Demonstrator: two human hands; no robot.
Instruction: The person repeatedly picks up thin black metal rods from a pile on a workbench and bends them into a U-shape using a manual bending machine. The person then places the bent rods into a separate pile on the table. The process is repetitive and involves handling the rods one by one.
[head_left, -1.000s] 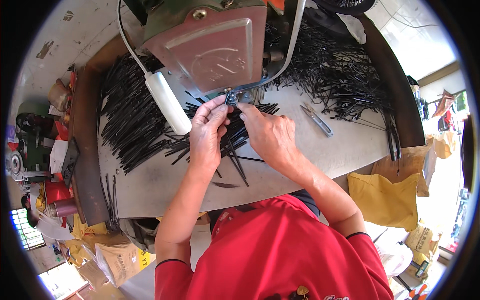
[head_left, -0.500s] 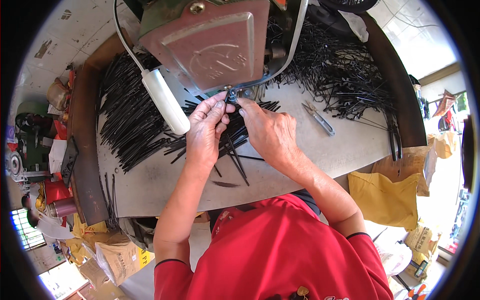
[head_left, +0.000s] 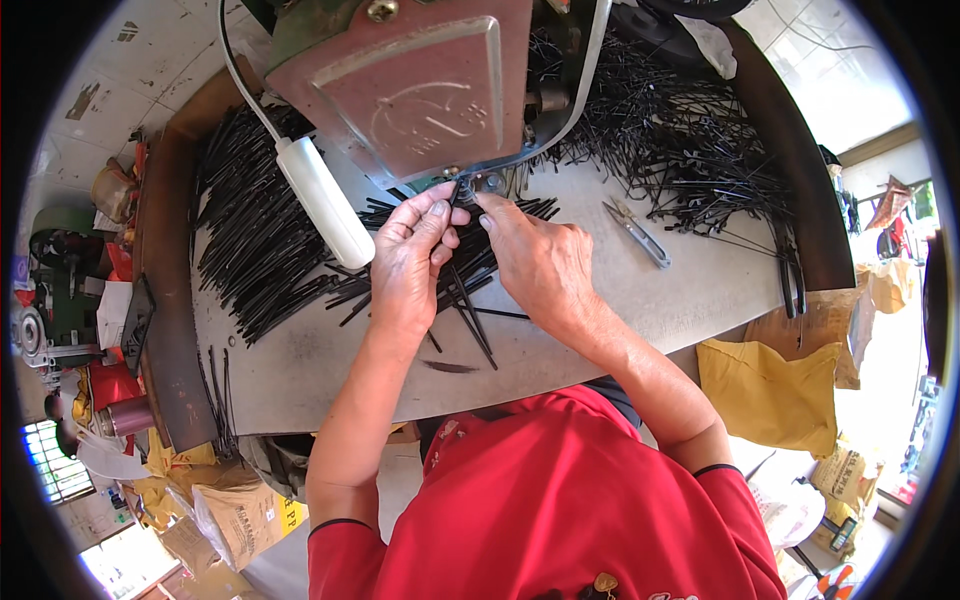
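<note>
Under the head of a sewing machine (head_left: pixel 415 100) with a reddish-brown cover plate, my two hands meet close together. A thin black strip (head_left: pixel 456 192) is pinched between the thumb and fingers of my left hand (head_left: pixel 410 250). My right hand (head_left: pixel 545 260) is closed, its fingertips at the small metal parts (head_left: pixel 488 184) below the machine head. Whatever its fingers hold is hidden. Beneath my hands lie more loose black strips (head_left: pixel 468 310). A dense bundle of black strips (head_left: pixel 255 235) spreads to the left.
A white lamp (head_left: pixel 325 203) on a bent cable hangs just left of my left hand. Grey-handled snips (head_left: pixel 640 237) lie at the right. A tangled heap of black strips (head_left: pixel 700 150) fills the far right. Dark raised boards (head_left: pixel 172 290) edge the table.
My hands stay almost still at the machine, keeping the same grip. The machine and lamp appear shifted very slightly left and up in the picture.
</note>
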